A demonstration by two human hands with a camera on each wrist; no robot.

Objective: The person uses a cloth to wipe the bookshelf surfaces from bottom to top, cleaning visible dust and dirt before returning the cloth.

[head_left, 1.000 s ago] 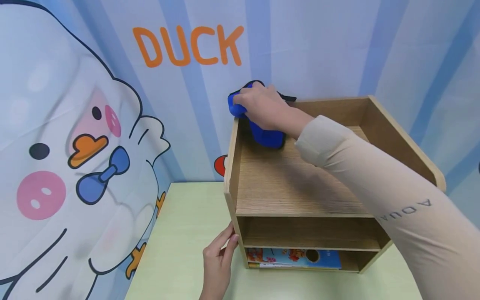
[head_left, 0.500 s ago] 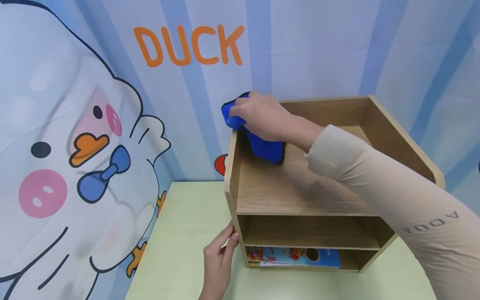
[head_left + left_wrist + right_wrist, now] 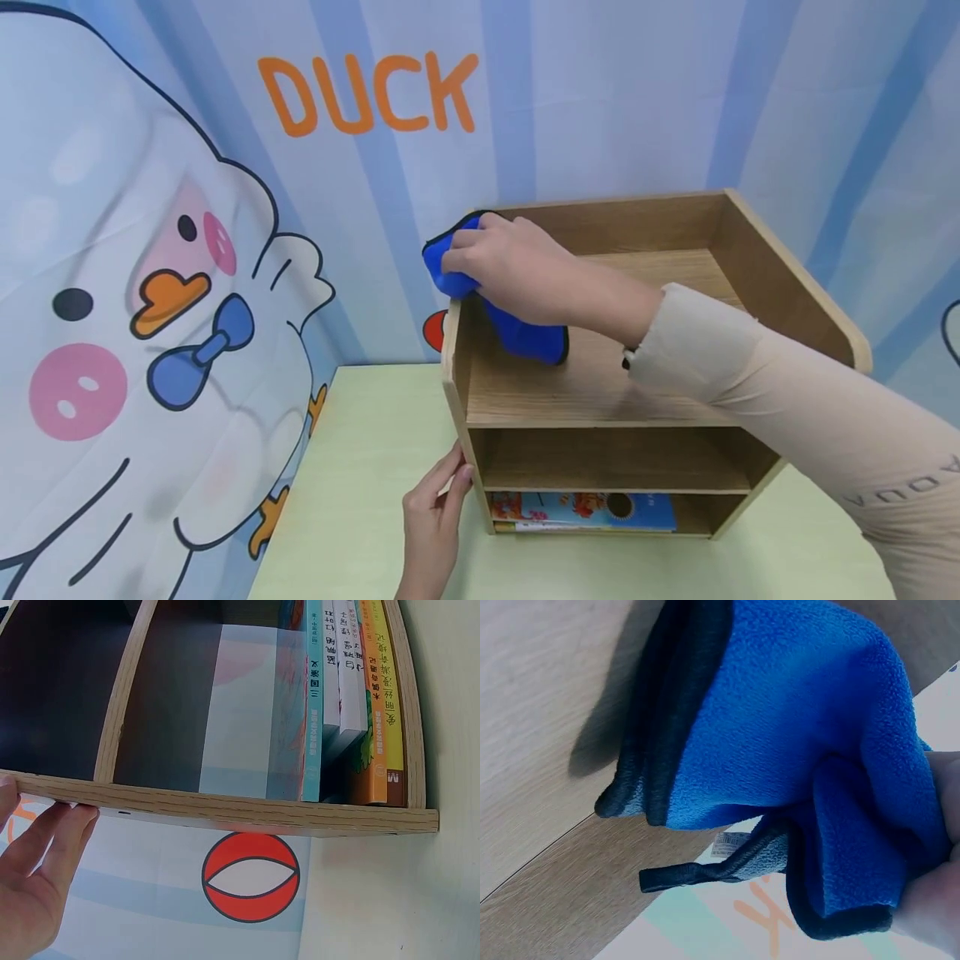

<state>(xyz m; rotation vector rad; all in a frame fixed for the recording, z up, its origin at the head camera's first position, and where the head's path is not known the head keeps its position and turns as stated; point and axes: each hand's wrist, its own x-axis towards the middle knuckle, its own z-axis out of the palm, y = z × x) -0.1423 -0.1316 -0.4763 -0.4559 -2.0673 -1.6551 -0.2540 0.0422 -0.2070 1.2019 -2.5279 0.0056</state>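
**Blue cloth bunched over the shelf's left rim**

The blue cloth straddles the upper edge of the wooden shelf's left side panel, towards the back-left corner. The right hand grips it from the right: one part pokes out left past the fingers, the rest hangs front-right inside the panel, so its long axis slants across the rim. How the fingers sit in the folds is hard to make out. The cloth looks plush and creased, with black edging, a dark loop and a pale label.

The left hand, farther from the cloth, has its fingers fairly straight against the panel's outer face near the front edge. Books fill part of the bottom compartment; the shelf stands on a pale green tabletop.
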